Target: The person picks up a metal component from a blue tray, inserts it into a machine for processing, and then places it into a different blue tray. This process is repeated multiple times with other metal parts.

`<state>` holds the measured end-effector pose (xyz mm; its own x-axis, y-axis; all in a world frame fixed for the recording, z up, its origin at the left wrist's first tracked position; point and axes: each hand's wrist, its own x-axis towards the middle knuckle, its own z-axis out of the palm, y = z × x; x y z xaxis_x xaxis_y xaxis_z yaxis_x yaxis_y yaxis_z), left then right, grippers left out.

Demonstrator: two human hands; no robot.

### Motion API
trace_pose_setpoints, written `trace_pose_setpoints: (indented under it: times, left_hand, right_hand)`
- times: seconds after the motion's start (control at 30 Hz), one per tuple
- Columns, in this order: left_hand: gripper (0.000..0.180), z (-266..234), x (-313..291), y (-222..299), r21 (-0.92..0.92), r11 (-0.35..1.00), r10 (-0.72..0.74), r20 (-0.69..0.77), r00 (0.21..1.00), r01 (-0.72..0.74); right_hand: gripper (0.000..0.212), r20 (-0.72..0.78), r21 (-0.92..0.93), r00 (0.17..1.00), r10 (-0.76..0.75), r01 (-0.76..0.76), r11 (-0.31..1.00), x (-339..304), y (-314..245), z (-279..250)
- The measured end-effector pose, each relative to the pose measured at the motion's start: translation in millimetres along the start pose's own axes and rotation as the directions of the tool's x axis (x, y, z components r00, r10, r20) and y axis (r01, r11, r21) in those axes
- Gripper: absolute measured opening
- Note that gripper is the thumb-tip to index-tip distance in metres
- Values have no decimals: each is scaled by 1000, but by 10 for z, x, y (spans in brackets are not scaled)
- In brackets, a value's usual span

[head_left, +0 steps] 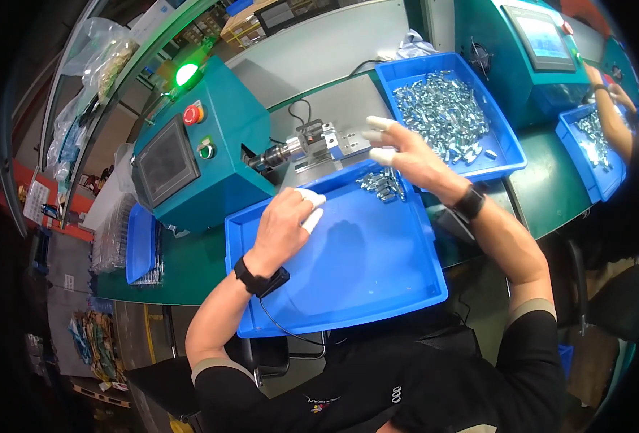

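My left hand [280, 227] is over the left part of a wide blue tray [334, 303]. Its fingers are curled, with white covers on the tips; whatever they may hold is hidden. My right hand [410, 157] is above the tray's far right corner, thumb and fingers apart, also with white fingertip covers. Nothing shows between them. Beyond its fingertips is a metal clamping fixture [327, 143], in line with a chuck-like spindle [272, 156] on a teal machine [222, 108]. A small heap of shiny metal parts [383, 185] lies in the tray under my right hand.
A second blue tray [503, 169], piled with similar metal parts [442, 112], stands at the far right. The machine carries a dark screen [166, 164], a red button [193, 114] and a lit green lamp [187, 73]. A co-worker's hands [608, 94] are at another machine on the right.
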<state>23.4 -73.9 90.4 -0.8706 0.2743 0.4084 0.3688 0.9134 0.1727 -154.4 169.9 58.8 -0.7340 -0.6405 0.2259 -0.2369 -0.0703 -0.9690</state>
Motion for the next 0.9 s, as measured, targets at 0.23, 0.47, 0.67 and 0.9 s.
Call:
trace_pose_setpoints:
  times: [0.23, 0.47, 0.67, 0.9]
  left_hand:
    - [23, -129, -446, 48, -109, 993, -44, 7, 999, 44]
    - [24, -108, -526, -11, -167, 985, -29, 15, 999, 31]
    - [25, -102, -547, 15, -178, 983, -27, 44, 999, 35]
    - [25, -235, -740, 11, -170, 981, -87, 39, 995, 93]
  right_hand:
    - [68, 150, 113, 986, 75, -92, 989, 330, 25, 399]
    - [67, 198, 104, 975, 96, -118, 988, 433, -62, 583]
    - [64, 184, 19, 978, 94, -99, 995, 419, 26, 510]
    - [61, 46, -31, 983, 178, -177, 984, 625, 5, 476]
